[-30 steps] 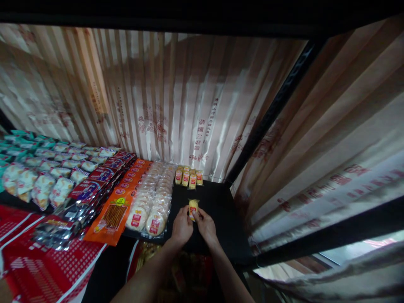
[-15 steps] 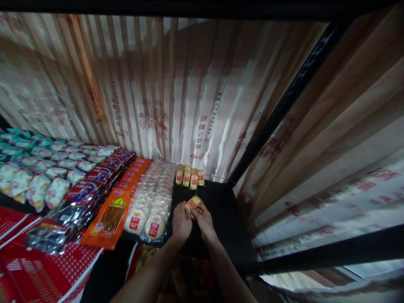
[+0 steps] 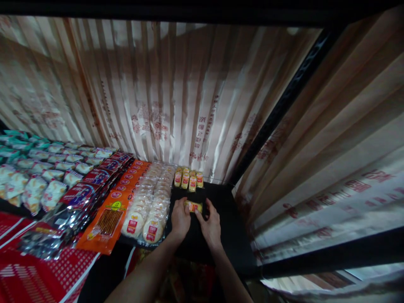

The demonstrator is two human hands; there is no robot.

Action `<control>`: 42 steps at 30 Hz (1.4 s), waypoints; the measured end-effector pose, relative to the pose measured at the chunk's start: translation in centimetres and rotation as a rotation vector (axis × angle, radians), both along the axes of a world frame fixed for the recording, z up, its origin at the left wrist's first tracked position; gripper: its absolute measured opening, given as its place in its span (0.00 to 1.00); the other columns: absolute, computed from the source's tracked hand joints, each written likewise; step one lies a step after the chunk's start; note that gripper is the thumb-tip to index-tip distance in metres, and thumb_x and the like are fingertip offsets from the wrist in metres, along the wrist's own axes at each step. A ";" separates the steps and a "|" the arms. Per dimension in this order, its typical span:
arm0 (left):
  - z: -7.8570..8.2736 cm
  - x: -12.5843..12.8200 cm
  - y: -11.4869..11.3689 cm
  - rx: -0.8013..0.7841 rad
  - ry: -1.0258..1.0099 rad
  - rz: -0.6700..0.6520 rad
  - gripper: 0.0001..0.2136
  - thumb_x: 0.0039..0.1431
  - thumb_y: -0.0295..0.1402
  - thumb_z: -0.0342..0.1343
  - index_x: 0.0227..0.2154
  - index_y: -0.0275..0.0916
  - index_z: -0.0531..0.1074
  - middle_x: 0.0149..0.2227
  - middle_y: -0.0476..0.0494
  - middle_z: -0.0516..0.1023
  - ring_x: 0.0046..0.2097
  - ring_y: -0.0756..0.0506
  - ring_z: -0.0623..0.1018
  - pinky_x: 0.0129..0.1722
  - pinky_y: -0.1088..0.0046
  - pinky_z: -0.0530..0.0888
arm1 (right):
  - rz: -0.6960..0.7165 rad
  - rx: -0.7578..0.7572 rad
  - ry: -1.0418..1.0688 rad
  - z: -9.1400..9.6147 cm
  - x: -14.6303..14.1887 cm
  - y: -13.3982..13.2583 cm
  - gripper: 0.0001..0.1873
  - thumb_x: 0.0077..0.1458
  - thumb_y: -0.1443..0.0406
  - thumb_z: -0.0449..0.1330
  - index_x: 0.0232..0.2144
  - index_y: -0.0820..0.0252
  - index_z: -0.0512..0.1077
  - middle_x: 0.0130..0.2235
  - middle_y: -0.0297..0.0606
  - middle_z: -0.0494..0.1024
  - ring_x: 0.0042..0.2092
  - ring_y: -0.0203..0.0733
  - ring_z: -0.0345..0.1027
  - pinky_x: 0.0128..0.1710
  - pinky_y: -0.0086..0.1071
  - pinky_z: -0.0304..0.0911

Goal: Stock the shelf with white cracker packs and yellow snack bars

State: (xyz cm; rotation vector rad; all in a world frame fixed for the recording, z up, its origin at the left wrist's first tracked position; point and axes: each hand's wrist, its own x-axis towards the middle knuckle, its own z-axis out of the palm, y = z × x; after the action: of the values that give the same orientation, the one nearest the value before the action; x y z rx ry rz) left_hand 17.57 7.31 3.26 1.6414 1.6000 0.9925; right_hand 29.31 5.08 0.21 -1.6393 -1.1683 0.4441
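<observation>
A small yellow snack packet (image 3: 193, 206) with a red label lies lengthwise between my two hands, over the black shelf surface. My left hand (image 3: 181, 219) pinches its left end. My right hand (image 3: 211, 225) is open at the other end, fingers spread, its thumb touching or very near the packet's front edge. Just beyond my hands, several matching yellow packets (image 3: 188, 180) stand in short rows against the curtain. To the left of my left hand are two long rows of round, pale cakes in clear wrappers (image 3: 153, 228).
Orange snack bags (image 3: 104, 227), dark red and silver packs (image 3: 85, 193) and white bread-like packets (image 3: 53, 193) fill the left side. Pleated printed curtains (image 3: 158, 84) hang behind and at right. A black metal post (image 3: 277, 113) slants up at the back right corner.
The yellow packet has gone from tilted to lying level across my view. My right hand has opened and shifted right, off the packet's end, while my left hand keeps hold.
</observation>
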 end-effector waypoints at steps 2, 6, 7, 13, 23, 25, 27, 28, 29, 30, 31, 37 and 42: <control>0.3 -0.1 0.2 0.036 0.054 -0.079 0.17 0.57 0.27 0.43 0.47 0.34 0.68 0.46 0.39 0.72 0.48 0.46 0.72 0.50 0.71 0.67 | 0.164 0.020 -0.296 0.9 0.7 -0.3 0.23 0.49 0.57 0.59 0.48 0.57 0.69 0.49 0.42 0.73 0.50 0.49 0.62 0.49 0.42 0.61; 0.6 0.3 0.8 0.072 0.076 -0.140 0.16 0.55 0.25 0.44 0.44 0.36 0.71 0.45 0.41 0.73 0.48 0.46 0.71 0.51 0.71 0.66 | 0.320 -0.020 -0.569 2.3 1.1 -0.5 0.19 0.53 0.63 0.56 0.48 0.55 0.70 0.46 0.39 0.75 0.45 0.47 0.65 0.48 0.38 0.62; 0.7 0.4 1.0 0.068 0.064 -0.145 0.16 0.55 0.25 0.44 0.44 0.36 0.70 0.45 0.41 0.73 0.48 0.46 0.71 0.51 0.70 0.66 | 0.312 -0.026 -0.598 2.3 1.1 -0.4 0.19 0.53 0.63 0.56 0.48 0.56 0.70 0.46 0.40 0.75 0.45 0.46 0.65 0.48 0.38 0.61; 0.9 1.3 2.1 -0.005 -0.050 -0.126 0.20 0.56 0.27 0.44 0.52 0.35 0.63 0.49 0.40 0.73 0.50 0.47 0.72 0.52 0.69 0.67 | 0.130 -0.136 -0.484 1.5 1.9 1.2 0.19 0.53 0.57 0.54 0.43 0.61 0.71 0.39 0.42 0.77 0.40 0.45 0.69 0.42 0.36 0.63; -1.4 2.4 2.7 -0.087 0.016 -0.055 0.20 0.60 0.30 0.39 0.51 0.30 0.65 0.54 0.35 0.69 0.56 0.44 0.67 0.58 0.69 0.61 | 0.009 -0.250 -0.193 1.2 1.0 3.9 0.21 0.50 0.51 0.51 0.38 0.57 0.72 0.32 0.36 0.77 0.33 0.41 0.70 0.33 0.31 0.62; -1.3 2.4 2.7 -0.098 0.006 0.012 0.20 0.60 0.31 0.39 0.53 0.30 0.63 0.55 0.35 0.68 0.57 0.45 0.66 0.59 0.69 0.60 | 0.028 -0.243 -0.205 1.0 0.2 4.6 0.21 0.50 0.51 0.52 0.38 0.58 0.72 0.33 0.37 0.77 0.34 0.42 0.70 0.33 0.31 0.62; -1.1 2.3 2.7 -0.086 -0.003 0.089 0.21 0.60 0.31 0.39 0.54 0.29 0.62 0.57 0.35 0.65 0.59 0.45 0.63 0.60 0.68 0.57 | 0.041 -0.225 -0.221 0.8 -0.7 5.4 0.20 0.50 0.52 0.52 0.39 0.58 0.72 0.34 0.38 0.77 0.35 0.42 0.70 0.34 0.32 0.62; -1.0 2.3 2.6 -0.069 -0.012 0.115 0.21 0.60 0.32 0.38 0.54 0.30 0.61 0.57 0.35 0.64 0.60 0.45 0.62 0.61 0.68 0.56 | 0.050 -0.211 -0.225 0.8 -1.1 5.9 0.20 0.50 0.53 0.52 0.39 0.59 0.71 0.34 0.38 0.77 0.35 0.42 0.70 0.34 0.32 0.62; -0.9 2.2 2.5 -0.049 -0.024 0.130 0.21 0.60 0.32 0.38 0.54 0.30 0.61 0.58 0.35 0.63 0.60 0.45 0.61 0.61 0.68 0.55 | 0.060 -0.194 -0.224 0.7 -1.6 6.4 0.20 0.50 0.54 0.52 0.39 0.58 0.71 0.34 0.38 0.77 0.36 0.42 0.70 0.35 0.32 0.62; -0.9 2.2 2.4 -0.029 -0.039 0.135 0.22 0.60 0.33 0.38 0.55 0.30 0.60 0.59 0.35 0.62 0.61 0.45 0.60 0.61 0.67 0.55 | 0.070 -0.172 -0.221 0.6 -2.0 6.9 0.19 0.50 0.54 0.52 0.40 0.58 0.71 0.35 0.38 0.77 0.36 0.42 0.70 0.35 0.32 0.63; -0.9 2.1 2.3 -0.011 -0.058 0.135 0.22 0.60 0.33 0.38 0.55 0.30 0.60 0.60 0.35 0.61 0.61 0.45 0.59 0.62 0.67 0.54 | 0.082 -0.148 -0.216 0.6 -2.4 7.4 0.19 0.50 0.55 0.52 0.40 0.58 0.71 0.35 0.38 0.77 0.37 0.42 0.70 0.36 0.32 0.63; -0.9 1.5 2.0 0.003 -0.188 0.118 0.24 0.60 0.34 0.39 0.58 0.32 0.55 0.61 0.38 0.58 0.62 0.47 0.59 0.62 0.69 0.54 | 0.111 -0.113 -0.237 0.5 -4.4 10.4 0.15 0.52 0.55 0.51 0.37 0.56 0.70 0.36 0.38 0.76 0.37 0.41 0.70 0.37 0.32 0.62; -1.3 1.0 2.9 -0.129 -0.275 0.136 0.23 0.62 0.34 0.37 0.59 0.32 0.53 0.62 0.37 0.57 0.62 0.48 0.58 0.62 0.71 0.54 | 0.029 -0.218 -0.299 0.6 -5.5 12.2 0.15 0.52 0.55 0.52 0.38 0.57 0.69 0.38 0.41 0.76 0.38 0.43 0.70 0.36 0.33 0.62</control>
State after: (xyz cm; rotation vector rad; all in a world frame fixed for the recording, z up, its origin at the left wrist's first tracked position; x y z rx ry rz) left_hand 18.54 10.17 1.95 1.2635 1.5671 1.1075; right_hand 23.80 17.26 0.81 -1.9277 -1.4049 0.3625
